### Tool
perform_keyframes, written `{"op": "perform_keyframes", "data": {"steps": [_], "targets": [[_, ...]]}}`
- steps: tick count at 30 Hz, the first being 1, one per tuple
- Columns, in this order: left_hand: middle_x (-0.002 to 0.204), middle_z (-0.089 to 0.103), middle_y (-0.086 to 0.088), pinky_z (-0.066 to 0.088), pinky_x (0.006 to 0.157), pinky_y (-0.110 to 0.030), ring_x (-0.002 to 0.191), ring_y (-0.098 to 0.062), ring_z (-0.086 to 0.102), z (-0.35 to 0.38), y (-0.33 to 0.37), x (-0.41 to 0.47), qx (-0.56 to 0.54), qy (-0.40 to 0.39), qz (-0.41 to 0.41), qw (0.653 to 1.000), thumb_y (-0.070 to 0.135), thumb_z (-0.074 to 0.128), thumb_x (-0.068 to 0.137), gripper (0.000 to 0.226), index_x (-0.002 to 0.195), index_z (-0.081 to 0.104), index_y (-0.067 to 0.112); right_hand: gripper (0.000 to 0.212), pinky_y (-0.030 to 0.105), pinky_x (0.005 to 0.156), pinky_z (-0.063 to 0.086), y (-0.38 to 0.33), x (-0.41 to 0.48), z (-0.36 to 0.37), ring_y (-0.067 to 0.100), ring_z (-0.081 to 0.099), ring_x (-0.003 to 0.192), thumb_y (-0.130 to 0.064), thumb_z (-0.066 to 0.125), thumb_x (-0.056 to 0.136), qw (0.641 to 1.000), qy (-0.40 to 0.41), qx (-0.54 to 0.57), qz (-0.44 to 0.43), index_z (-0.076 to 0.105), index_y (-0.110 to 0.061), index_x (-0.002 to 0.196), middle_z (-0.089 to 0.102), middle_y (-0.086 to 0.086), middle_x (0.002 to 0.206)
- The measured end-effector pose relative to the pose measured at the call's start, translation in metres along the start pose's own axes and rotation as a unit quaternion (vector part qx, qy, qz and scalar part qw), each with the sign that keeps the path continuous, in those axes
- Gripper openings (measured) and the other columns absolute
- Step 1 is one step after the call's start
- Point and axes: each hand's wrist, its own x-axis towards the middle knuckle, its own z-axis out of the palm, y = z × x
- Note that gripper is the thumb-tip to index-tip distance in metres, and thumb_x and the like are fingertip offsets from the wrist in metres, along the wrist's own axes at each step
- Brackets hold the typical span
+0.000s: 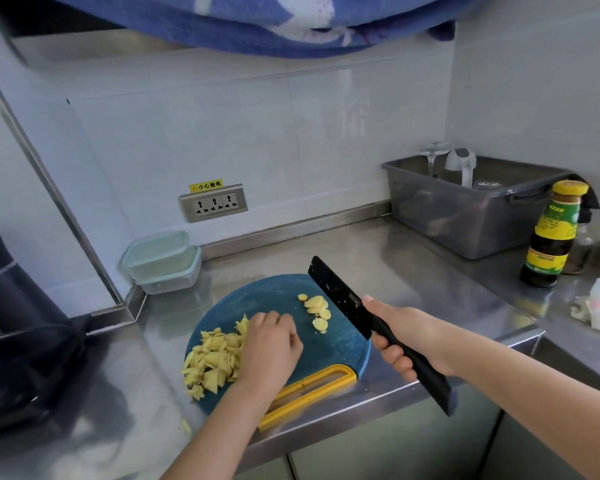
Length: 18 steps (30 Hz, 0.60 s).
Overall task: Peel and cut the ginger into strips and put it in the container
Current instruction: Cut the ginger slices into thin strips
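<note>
Right hand point(406, 342) fingers clamped on knife point(340, 299), held up near the tabletop's front edge, probably so left hand point(273, 344) can tidy ginger strips point(212, 358), can't tell if its curled fingers grip any

A grey tub point(465, 216) sits at the back right corner of the bench point(413, 271). A sauce bottle point(551, 237) stands just beside it, with a crumpled tissue point(594, 308) near the right edge.

Your left forearm point(219, 420): bare along its whole visible length.
Your right forearm point(520, 386): bare likewise.
Your fingers point(394, 358): bare, right thumbnail short.
</note>
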Motion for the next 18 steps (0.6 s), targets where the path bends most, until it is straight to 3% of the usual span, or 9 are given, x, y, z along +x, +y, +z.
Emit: {"op": "perform_keyframes", "data": {"steps": [2, 4, 8, 11, 14, 18], "targets": [[0.103, 0.058, 0.009, 0.025, 0.111, -0.028, 0.103, -0.010, 0.046, -0.005, -0.013, 0.000, 0.040, 0.000, -0.021, 0.999, 0.030, 0.045, 0.095, 0.018, 0.102, 0.060, 0.024, 0.060, 0.022, 0.037, 0.028, 0.000, 0.001, 0.000, 0.013, 0.029, 0.038, -0.068, 0.037, 0.091, 1.000, 0.004, -0.010, -0.003, 0.042, -0.016, 0.061, 0.036, -0.002, 0.047], [0.109, 0.059, 0.008, 0.014, 0.117, -0.030, 0.109, -0.010, 0.047, -0.008, -0.020, 0.001, 0.030, -0.006, -0.041, 0.999, 0.033, 0.047, 0.096, 0.021, 0.108, 0.062, 0.024, 0.061, 0.022, 0.038, 0.028, 0.001, 0.003, 0.001, 0.013, 0.029, 0.038, -0.069, 0.036, 0.090, 1.000, 0.009, -0.029, -0.004, 0.041, -0.016, 0.062, 0.036, -0.001, 0.048], [0.135, 0.047, 0.006, 0.021, 0.113, -0.025, 0.130, -0.012, 0.033, -0.011, -0.007, -0.004, -0.036, 0.001, -0.008, 0.999, 0.035, 0.045, 0.098, 0.033, 0.128, 0.056, 0.028, 0.061, 0.021, 0.038, 0.028, 0.001, 0.006, 0.001, 0.013, 0.030, 0.037, -0.071, 0.036, 0.089, 0.997, 0.021, -0.070, -0.014, 0.041, -0.015, 0.065, 0.036, -0.001, 0.047], [0.154, 0.019, 0.009, 0.001, 0.114, -0.030, 0.144, -0.016, 0.003, -0.010, 0.014, -0.005, -0.037, -0.053, 0.068, 0.996, 0.039, 0.038, 0.100, 0.038, 0.137, 0.045, 0.038, 0.061, 0.021, 0.038, 0.029, 0.000, 0.005, -0.003, 0.012, 0.031, 0.037, -0.071, 0.035, 0.089, 0.997, 0.021, -0.067, -0.020, 0.041, -0.016, 0.064, 0.037, -0.002, 0.046], [0.159, -0.004, 0.008, -0.014, 0.111, -0.037, 0.144, -0.021, -0.017, -0.006, 0.022, -0.002, 0.016, -0.113, 0.100, 0.988, 0.044, 0.027, 0.101, 0.043, 0.144, 0.032, 0.040, 0.061, 0.022, 0.039, 0.029, 0.000, 0.004, -0.007, 0.012, 0.031, 0.038, -0.072, 0.035, 0.088, 0.998, 0.021, -0.058, -0.016, 0.041, -0.017, 0.063, 0.037, -0.002, 0.048], [0.159, -0.005, 0.007, -0.019, 0.110, -0.038, 0.143, -0.022, -0.022, -0.005, 0.017, -0.004, 0.034, -0.115, 0.086, 0.989, 0.048, 0.026, 0.100, 0.045, 0.144, 0.032, 0.040, 0.061, 0.022, 0.038, 0.029, 0.006, 0.005, -0.009, 0.012, 0.031, 0.038, -0.073, 0.037, 0.087, 0.999, 0.023, -0.049, -0.009, 0.042, -0.017, 0.064, 0.038, -0.002, 0.048]]}}
